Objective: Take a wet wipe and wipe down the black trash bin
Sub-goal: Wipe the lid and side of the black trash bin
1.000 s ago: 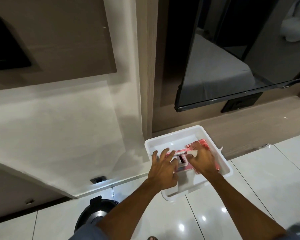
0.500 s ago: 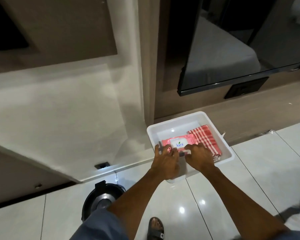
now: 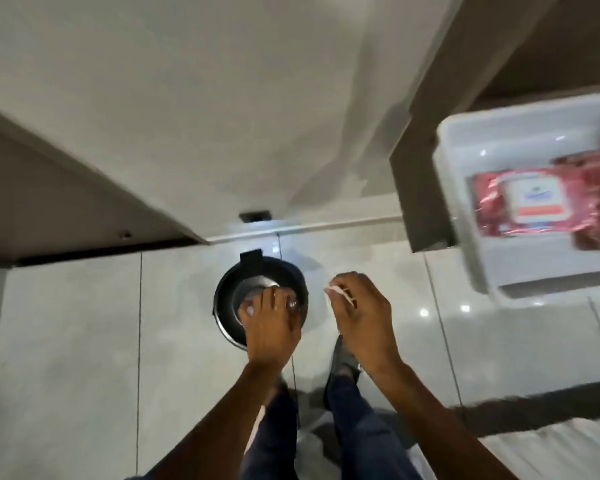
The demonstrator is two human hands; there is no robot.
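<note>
The person is standing over the bin (image 3: 226, 299), which is sitting on the tiled floor at centre frame, just below the wall's lower edge. The right hand (image 3: 362, 315) is curling closed and pinching a small white wipe (image 3: 336, 291) between thumb and fingers; only a thin edge of it is showing near the fingertips, to the right of the bin. The left hand (image 3: 269, 325) is hovering over the bin's lid with fingers bent downward; motion blur is making it impossible to tell whether it is touching the lid or gripping anything.

Taking the wipe looks done: the pack (image 3: 530, 202) is lying in the white tub (image 3: 465, 147) at upper right, well apart from both hands. Wiping appears not yet begun, since the wipe is beside the bin rather than on it.

The bin is standing upright, its long axis running vertically toward the camera, so its round top is facing up. Its hinge tab (image 3: 250, 263) is pointing toward the top of the frame, at the wall.
</note>
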